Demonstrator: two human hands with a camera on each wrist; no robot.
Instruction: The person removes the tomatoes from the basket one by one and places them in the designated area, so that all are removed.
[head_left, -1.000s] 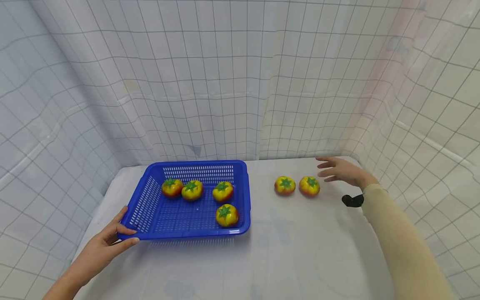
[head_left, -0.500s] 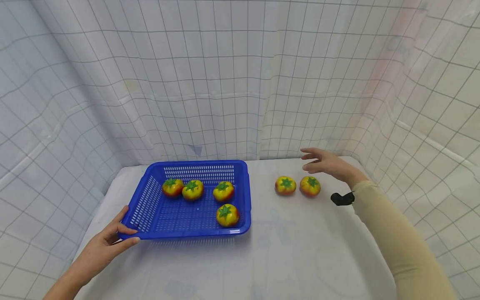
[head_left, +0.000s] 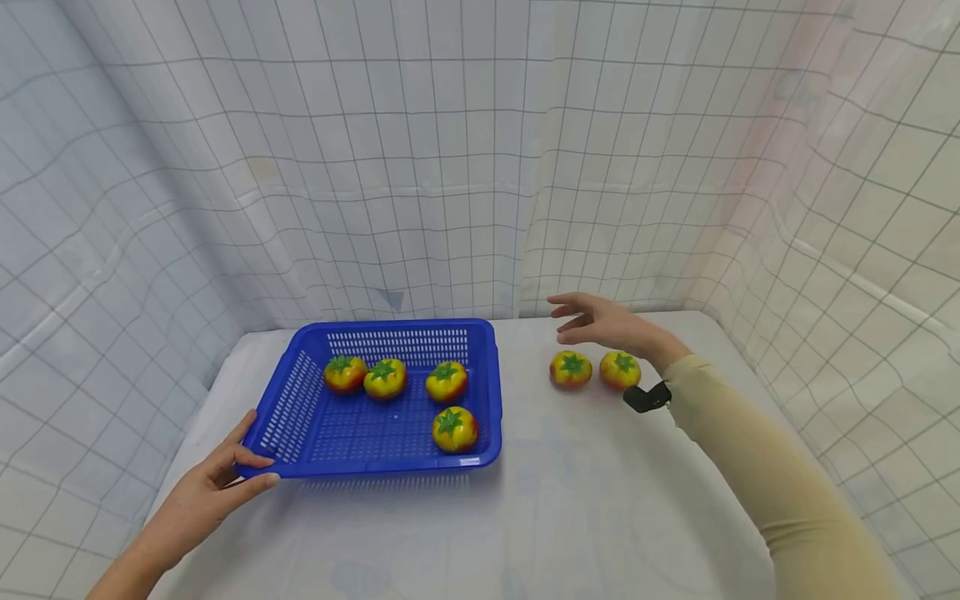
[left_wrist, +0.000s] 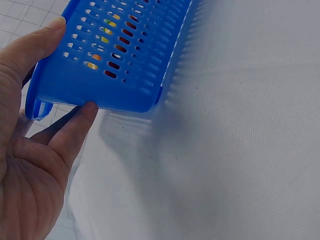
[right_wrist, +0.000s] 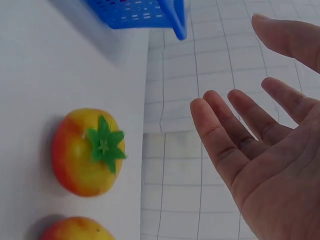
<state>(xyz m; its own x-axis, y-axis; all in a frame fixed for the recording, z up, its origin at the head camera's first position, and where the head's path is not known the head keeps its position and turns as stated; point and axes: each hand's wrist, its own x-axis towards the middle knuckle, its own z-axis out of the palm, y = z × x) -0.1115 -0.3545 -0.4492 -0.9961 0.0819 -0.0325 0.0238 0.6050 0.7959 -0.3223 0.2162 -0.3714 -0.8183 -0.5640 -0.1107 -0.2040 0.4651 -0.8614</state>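
My left hand (head_left: pixel 197 500) holds the near left corner of a blue plastic basket (head_left: pixel 360 433). In the left wrist view the thumb and fingers pinch the rim around the basket's slotted wall (left_wrist: pixel 125 95). Several yellow-red tomatoes with green star-shaped tops lie inside, one of them a front right tomato (head_left: pixel 454 430). To the basket's right, a tomato (head_left: pixel 571 370) and another tomato (head_left: pixel 620 370) sit side by side on the white table. My right hand (head_left: pixel 609 325) hovers above and behind these two, fingers loosely spread and holding nothing. The right wrist view shows its bare palm (right_wrist: pixel 280 175).
White cloth with a grid pattern (head_left: pixel 480 192) hangs behind the table and on both sides. The white tabletop (head_left: pixel 570 508) extends in front of the two loose tomatoes. A black strap piece (head_left: pixel 647 397) sits at my right wrist.
My right hand has moved left, from right of the two loose tomatoes to above the left one. The left hand, the basket and the tomatoes have stayed in place.
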